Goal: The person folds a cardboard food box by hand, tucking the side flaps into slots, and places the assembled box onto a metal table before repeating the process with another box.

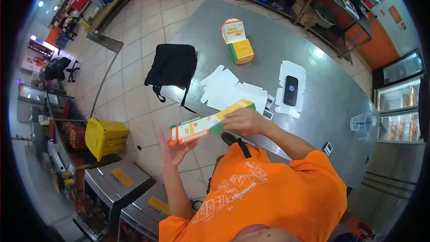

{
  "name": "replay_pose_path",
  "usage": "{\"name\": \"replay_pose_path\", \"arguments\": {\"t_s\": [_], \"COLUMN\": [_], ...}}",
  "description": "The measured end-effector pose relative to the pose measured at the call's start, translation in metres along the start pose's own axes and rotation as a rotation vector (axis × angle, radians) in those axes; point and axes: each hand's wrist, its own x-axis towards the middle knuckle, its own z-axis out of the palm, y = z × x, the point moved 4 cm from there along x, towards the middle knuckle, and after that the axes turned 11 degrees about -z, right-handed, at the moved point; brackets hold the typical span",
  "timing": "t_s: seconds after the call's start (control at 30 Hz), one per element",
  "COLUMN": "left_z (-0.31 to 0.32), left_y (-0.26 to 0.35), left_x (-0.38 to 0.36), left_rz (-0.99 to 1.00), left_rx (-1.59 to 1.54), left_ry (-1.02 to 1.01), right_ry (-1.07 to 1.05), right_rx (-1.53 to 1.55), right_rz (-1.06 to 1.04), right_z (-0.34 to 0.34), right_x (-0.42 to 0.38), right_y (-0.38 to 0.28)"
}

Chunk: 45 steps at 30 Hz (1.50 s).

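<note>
The grip first: right hand (245,121) pinching the yellow-and-green end of a long printed carton (199,127), left hand (174,150) spread at its orange-and-white end, just nearer than the big white card blank (224,90). Risky bit: squeeze too hard and that thin card could crease; loosen, and it could drop past the counter (268,22) edge. The blank's flat, matte, with jagged tabs. Right of it, a glossy phone (290,90) on another white piece (286,69); left, a limp black fabric bag (172,65); beyond, a boxy carton (242,51) on smooth metal.
</note>
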Motion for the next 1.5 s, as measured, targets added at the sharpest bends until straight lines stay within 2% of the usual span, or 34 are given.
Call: {"name": "replay_pose_path", "arguments": {"t_s": [0.1, 0.13, 0.23, 0.27, 0.37, 0.43, 0.47, 0.57, 0.67, 0.77, 0.8, 0.9, 0.93, 1.03, 1.07, 1.17, 1.3, 1.43, 1.5], "left_z": [-0.053, -0.065, -0.049, -0.03, 0.025, 0.053, 0.061, 0.064, 0.068, 0.071, 0.073, 0.075, 0.079, 0.091, 0.1, 0.106, 0.091, 0.073, 0.06], "left_y": [-0.017, -0.023, -0.029, -0.032, -0.043, -0.042, -0.041, -0.042, -0.053, -0.062, -0.067, -0.081, -0.085, -0.091, -0.089, -0.088, -0.082, -0.079, -0.077], "left_x": [-0.01, -0.015, -0.054, -0.061, -0.067, -0.076, -0.082, -0.105, -0.125, -0.143, -0.144, -0.144, -0.143, -0.144, -0.148, -0.149, -0.156, -0.165, -0.176], "left_rz": [0.044, 0.058, 0.166, 0.239, 0.341, 0.463, 0.529, 0.711, 0.823, 1.068, 1.155, 1.33, 1.365, 1.477, 1.52, 1.575, 1.58, 1.613, 1.655], "left_rx": [-0.014, -0.025, 0.225, 0.299, 0.319, 0.397, 0.377, 0.383, 0.402, 0.521, 0.443, 0.663, 0.639, 0.723, 0.89, 0.869, 0.716, 0.469, 0.47], "left_ry": [0.387, 0.529, 0.544, 0.613, 0.609, 0.69, 0.672, 0.618, 0.597, 0.997, 1.065, 1.2, 1.18, 1.218, 1.305, 1.333, 1.136, 1.074, 1.197], "right_ry": [-0.005, -0.054, -0.03, 0.037, 0.203, 0.283, 0.33, 0.354, 0.277, 0.474, 0.489, 0.479, 0.5, 0.46, 0.401, 0.393, 0.299, 0.167, 0.11], "right_rx": [0.057, 0.092, 0.049, 0.107, 0.289, 0.449, 0.426, 0.519, 0.554, 0.684, 0.688, 0.782, 0.731, 0.95, 0.968, 1.002, 1.068, 1.168, 1.222], "right_rz": [-0.117, -0.096, 0.052, 0.019, -0.062, -0.103, -0.079, -0.051, -0.033, 0.03, 0.069, 0.149, 0.12, 0.283, 0.31, 0.215, 0.12, 0.071, 0.044], "right_z": [0.03, 0.029, 0.013, 0.011, 0.024, 0.057, 0.058, 0.052, 0.043, 0.044, 0.044, 0.032, 0.024, 0.028, 0.028, 0.027, 0.033, 0.053, 0.067], "right_x": [-0.004, -0.001, 0.021, 0.036, 0.07, 0.075, 0.081, 0.106, 0.114, 0.116, 0.117, 0.128, 0.133, 0.128, 0.126, 0.137, 0.161, 0.187, 0.204], "right_y": [0.001, 0.005, 0.005, -0.007, -0.033, -0.035, -0.036, -0.039, -0.055, -0.067, -0.07, -0.081, -0.084, -0.079, -0.076, -0.078, -0.086, -0.094, -0.104]}}
